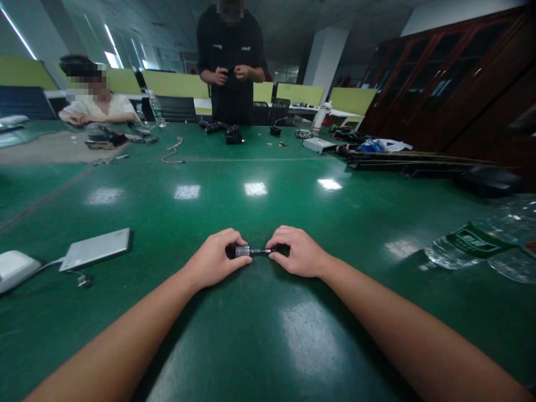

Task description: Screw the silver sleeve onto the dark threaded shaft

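Small metal cylinder and thin rod lie end to end, level, at the centre of the workspace between the wearer's 2 hands. Contact with the green table below cannot be told.

Left hand: thumb and fingers clamped on the cylinder. Right hand: thumb and fingers pinched on the rod's right end, part of which they hide. The opposed grips probably serve to line up both parts while leaving the rod's middle bare. Whether rod and cylinder are joined: cannot tell.

Materials: cylinder round, silvery; rod slim, dark, with a bright glint near its right end. Tabletop glossy, mirroring lights as pale patches. To the left, a flat silver box with squared edges, beside a rounded white case. To the right, a clear plastic bottle with a green label. Both sides' items stand well apart from the hands, perhaps for elbow room.
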A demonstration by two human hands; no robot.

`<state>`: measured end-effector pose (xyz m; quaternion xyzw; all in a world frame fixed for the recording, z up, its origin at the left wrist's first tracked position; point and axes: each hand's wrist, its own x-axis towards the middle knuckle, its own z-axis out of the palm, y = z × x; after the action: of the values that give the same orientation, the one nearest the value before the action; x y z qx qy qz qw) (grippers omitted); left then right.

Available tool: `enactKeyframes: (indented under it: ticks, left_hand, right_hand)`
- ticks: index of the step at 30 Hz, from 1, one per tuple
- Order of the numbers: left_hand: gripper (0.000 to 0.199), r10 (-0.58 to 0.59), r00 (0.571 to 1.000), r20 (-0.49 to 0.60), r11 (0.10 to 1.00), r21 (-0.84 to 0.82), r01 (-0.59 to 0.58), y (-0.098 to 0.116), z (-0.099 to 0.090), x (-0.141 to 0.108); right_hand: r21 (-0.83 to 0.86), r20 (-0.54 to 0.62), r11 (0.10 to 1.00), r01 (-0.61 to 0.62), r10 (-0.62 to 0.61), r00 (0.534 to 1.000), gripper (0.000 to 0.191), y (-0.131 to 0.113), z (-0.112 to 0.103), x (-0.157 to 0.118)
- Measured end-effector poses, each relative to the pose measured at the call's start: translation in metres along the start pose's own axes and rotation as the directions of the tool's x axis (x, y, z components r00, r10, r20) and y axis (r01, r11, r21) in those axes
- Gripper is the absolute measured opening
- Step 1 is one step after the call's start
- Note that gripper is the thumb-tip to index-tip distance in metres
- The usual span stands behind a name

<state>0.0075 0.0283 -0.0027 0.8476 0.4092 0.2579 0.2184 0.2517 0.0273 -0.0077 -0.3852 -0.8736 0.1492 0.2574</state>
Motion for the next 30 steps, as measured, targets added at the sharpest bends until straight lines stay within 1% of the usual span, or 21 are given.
enactKeyframes:
  ticks: [2,5,8,14,18,20,24,30]
  left_hand:
    - [0.021,-0.002,1.0,-0.003,1.0,0.0,0.002,0.0,0.0,0.0]
    - [0.021,-0.006,1.0,-0.01,1.0,0.001,0.006,0.0,0.0,0.0]
    - [0.02,-0.004,1.0,-0.013,1.0,0.0,0.004,0.001,0.0,0.0]
    - [0.021,0.0,1.0,-0.016,1.0,0.004,0.0,-0.001,0.001,0.0]
    - [0.022,0.01,1.0,-0.019,1.0,0.009,-0.01,-0.002,0.002,-0.001]
    - [0.023,0.027,1.0,0.003,1.0,-0.005,-0.027,-0.001,0.002,-0.002]
    - [0.027,0.062,0.997,0.056,0.998,-0.038,-0.06,0.004,0.001,-0.003]
    - [0.015,0.051,0.997,0.054,0.998,-0.051,-0.048,0.006,0.0,-0.002]
  right_hand:
    - [-0.022,0.003,1.0,-0.014,0.014,1.0,0.012,0.003,-0.002,-0.001]
    - [-0.057,-0.022,0.995,-0.077,0.076,0.997,0.012,0.007,-0.004,-0.001]
    - [-0.06,-0.039,0.992,-0.112,0.11,0.993,0.011,0.009,-0.005,-0.001]
    - [-0.043,-0.012,0.997,-0.066,0.065,0.998,0.012,0.004,-0.004,-0.002]
    - [0.022,-0.008,0.999,-0.033,0.033,0.999,0.016,-0.004,0.003,0.0]
    - [0.048,-0.022,0.998,-0.038,0.039,0.999,0.02,-0.009,0.008,0.001]
    - [0.003,-0.005,1.0,-0.01,0.01,1.0,0.015,-0.016,0.017,0.002]
    - [0.016,0.015,1.0,0.023,-0.023,1.0,0.015,-0.014,0.018,0.003]
